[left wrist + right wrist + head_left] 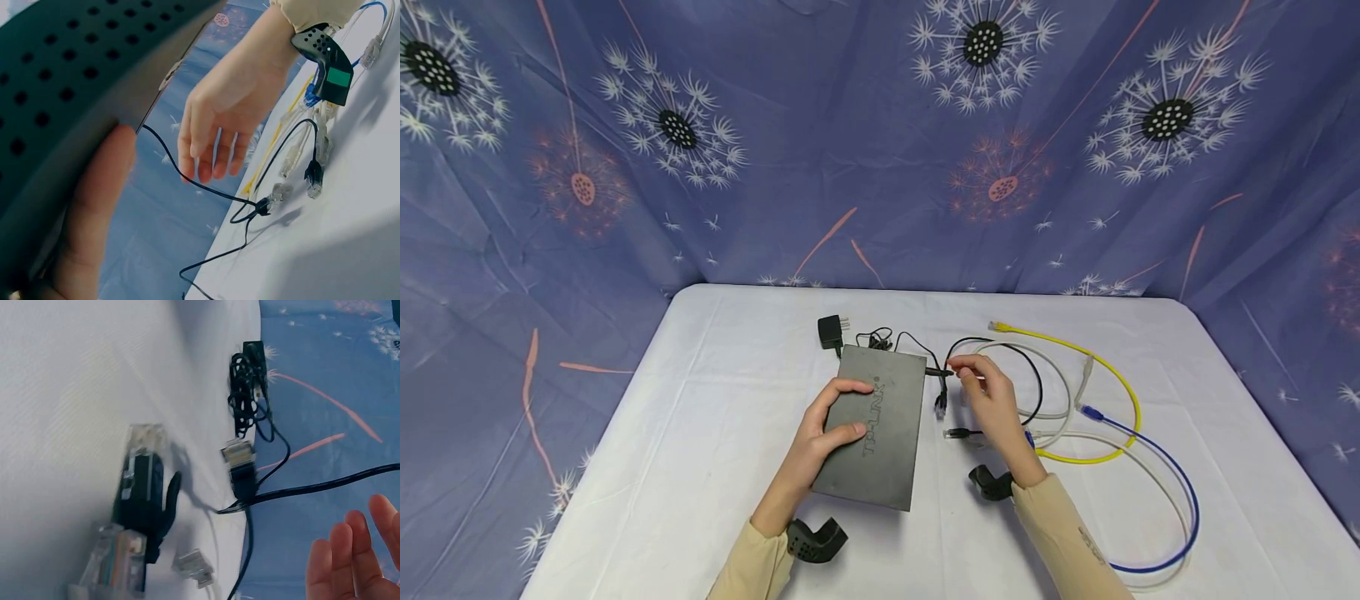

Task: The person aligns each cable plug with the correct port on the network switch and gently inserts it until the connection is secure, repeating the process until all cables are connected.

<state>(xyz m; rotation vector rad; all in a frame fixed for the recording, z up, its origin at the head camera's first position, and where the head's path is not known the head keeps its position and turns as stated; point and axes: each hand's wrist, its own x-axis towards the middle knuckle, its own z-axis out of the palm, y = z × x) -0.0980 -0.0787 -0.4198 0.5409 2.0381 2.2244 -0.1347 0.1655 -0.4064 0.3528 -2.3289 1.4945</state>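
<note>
My left hand (pixel 820 433) grips a dark grey TP-LINK network switch (pixel 891 458) by its left side, thumb and index finger on the top face. The switch is held above the white table. A black power plug (pixel 937 372) sticks out of the switch's right edge, and its thin black cord (pixel 172 161) runs down to the table. My right hand (pixel 992 404) is just beside this plug. In the left wrist view the right hand (pixel 225 119) has loosely bent fingers with nothing between them. The part of the left hand under the switch is hidden in the head view.
A black power adapter (pixel 830 332) and its bundled cord (pixel 876 338) lie behind the switch. Yellow (pixel 1138 400), blue (pixel 1197 508) and white (pixel 1172 492) network cables loop across the table's right side. A black network cable's connector (pixel 957 433) lies near the right wrist.
</note>
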